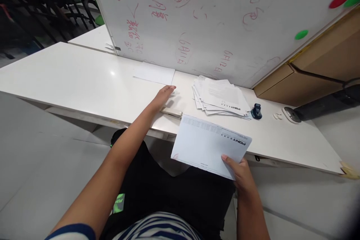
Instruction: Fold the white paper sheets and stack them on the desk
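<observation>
My right hand (pixel 242 174) grips paper sheets (pixel 205 144) printed with a PONY heading, thumb on top and the other fingers hidden beneath. The sheets hang tilted over the desk's front edge, above my lap. My left hand (pixel 164 96) is stretched out over the white desk (pixel 84 77) with its fingers extended and nothing in it. Just below that hand, a pale, long narrow object (pixel 172 112) lies near the edge; its kind is unclear. A blank white sheet (pixel 154 73) lies beyond my left fingers. Farther right sits an uneven pile of printed papers (pixel 219 95).
A whiteboard (pixel 180 18) with red writing stands along the desk's back. Right of the pile are a small dark blue object (pixel 256 111), a small white item (pixel 277 116) and a computer mouse (pixel 291 115). Cardboard boxes (pixel 323 60) stand at the back right.
</observation>
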A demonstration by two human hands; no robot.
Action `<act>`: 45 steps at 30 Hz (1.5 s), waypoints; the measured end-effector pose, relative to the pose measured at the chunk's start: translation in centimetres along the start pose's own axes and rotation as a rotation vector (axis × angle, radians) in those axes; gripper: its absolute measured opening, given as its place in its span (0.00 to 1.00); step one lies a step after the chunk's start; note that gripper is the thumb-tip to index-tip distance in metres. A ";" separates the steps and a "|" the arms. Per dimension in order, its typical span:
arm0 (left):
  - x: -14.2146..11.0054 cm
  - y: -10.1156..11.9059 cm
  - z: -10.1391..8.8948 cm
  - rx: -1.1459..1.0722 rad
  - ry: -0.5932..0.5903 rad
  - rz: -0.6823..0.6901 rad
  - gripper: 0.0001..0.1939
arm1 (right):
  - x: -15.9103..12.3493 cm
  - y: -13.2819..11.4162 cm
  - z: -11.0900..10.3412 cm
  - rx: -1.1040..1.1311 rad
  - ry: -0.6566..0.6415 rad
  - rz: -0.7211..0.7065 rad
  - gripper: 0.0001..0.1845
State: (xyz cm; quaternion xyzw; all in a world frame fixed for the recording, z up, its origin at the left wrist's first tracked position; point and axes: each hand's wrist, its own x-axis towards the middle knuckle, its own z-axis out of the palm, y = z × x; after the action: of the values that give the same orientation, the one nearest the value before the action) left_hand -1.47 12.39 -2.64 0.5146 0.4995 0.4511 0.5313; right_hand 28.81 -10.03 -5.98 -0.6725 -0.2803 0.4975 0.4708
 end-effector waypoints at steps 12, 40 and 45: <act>-0.1 0.3 0.3 -0.022 -0.002 -0.051 0.18 | -0.1 0.0 1.1 0.027 -0.016 -0.011 0.27; -14.1 4.1 -5.4 -0.220 -0.104 -0.243 0.21 | 4.8 -9.8 12.7 -0.131 -0.493 -0.473 0.26; -4.7 5.1 -8.8 -0.158 0.155 -0.104 0.18 | 9.0 -8.1 12.3 -0.155 -0.230 -0.564 0.31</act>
State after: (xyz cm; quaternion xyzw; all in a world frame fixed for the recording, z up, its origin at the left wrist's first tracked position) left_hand -10.53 8.85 2.97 0.4083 0.5279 0.4992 0.5527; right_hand 21.21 5.13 -2.98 -0.5416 -0.5442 0.3971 0.5028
